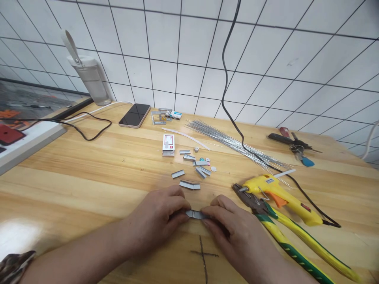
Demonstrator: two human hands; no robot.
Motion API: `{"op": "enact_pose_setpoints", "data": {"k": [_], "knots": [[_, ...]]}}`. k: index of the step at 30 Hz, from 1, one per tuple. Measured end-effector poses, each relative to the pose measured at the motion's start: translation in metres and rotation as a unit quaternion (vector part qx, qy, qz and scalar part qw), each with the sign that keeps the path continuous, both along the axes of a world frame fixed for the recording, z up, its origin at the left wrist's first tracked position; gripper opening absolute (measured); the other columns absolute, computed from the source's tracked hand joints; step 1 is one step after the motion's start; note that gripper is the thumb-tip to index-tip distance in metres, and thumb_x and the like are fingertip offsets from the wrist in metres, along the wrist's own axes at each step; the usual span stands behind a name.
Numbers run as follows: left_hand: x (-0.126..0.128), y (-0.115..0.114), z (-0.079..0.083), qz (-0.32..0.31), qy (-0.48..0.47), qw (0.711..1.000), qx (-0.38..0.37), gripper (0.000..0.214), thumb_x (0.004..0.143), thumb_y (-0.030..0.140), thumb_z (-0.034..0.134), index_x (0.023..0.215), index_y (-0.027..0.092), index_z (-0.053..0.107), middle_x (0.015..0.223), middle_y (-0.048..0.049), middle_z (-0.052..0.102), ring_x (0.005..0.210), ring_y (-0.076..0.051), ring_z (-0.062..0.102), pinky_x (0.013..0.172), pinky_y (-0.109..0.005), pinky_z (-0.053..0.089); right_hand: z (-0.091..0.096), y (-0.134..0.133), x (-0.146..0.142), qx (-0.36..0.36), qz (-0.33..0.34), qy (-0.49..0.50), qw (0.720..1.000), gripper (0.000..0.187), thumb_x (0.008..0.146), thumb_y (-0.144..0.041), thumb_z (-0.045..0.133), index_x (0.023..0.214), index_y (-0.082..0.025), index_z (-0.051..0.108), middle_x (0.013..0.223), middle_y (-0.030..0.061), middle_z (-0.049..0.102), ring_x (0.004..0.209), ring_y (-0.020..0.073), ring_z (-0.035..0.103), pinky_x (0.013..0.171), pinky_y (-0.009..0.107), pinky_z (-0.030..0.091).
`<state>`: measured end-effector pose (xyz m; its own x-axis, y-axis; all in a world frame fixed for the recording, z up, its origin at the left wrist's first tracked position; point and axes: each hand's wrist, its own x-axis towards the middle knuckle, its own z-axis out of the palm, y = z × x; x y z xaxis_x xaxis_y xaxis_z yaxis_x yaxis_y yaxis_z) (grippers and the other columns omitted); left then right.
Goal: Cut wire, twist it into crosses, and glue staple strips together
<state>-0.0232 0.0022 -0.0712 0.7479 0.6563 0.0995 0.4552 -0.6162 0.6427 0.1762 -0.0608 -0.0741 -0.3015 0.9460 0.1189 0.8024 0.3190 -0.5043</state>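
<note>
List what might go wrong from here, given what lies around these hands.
The metal strip between the left hand and right hand looks kinked, so it might snap or slip. The glue gun has its nozzle near the right hand; if hot, which doesn't show, it could burn. The loose strips just beyond might scatter if brushed.
</note>
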Motion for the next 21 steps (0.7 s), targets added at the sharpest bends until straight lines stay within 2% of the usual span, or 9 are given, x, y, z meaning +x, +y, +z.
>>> {"op": "enact_pose_setpoints", "data": {"k": [11,21], "knots": [[-0.0003,-0.0019,0.0014,-0.008,-0.011,1.000,-0.004,0.013,0.083,0.014,0.051,0.079,0.017,0.062,0.077,-0.0013,0.055,0.072,-0.012,0.054,0.063,-0.021,0.041,-0.0007,-0.0003,-0.0011,0.015,0.001,0.010,1.000,0.020,0.086,-0.017,0.044,0.089,-0.021,0.063,0.075,0.0037,0.055,0.066,0.0156,0.056,0.059,0.026,0.046],[-0.0029,-0.0031,0.0069,-0.011,-0.011,0.999,-0.034,0.009,0.078,0.011,0.055,0.080,0.016,0.061,0.077,0.0003,0.051,0.070,-0.011,0.051,0.061,-0.020,0.039,0.0017,-0.0002,0.0015,-0.005,0.010,0.016,1.000,0.022,0.083,-0.012,0.045,0.099,-0.019,0.060,0.082,0.0065,0.059,0.072,0.0190,0.059,0.064,0.031,0.049]]}}
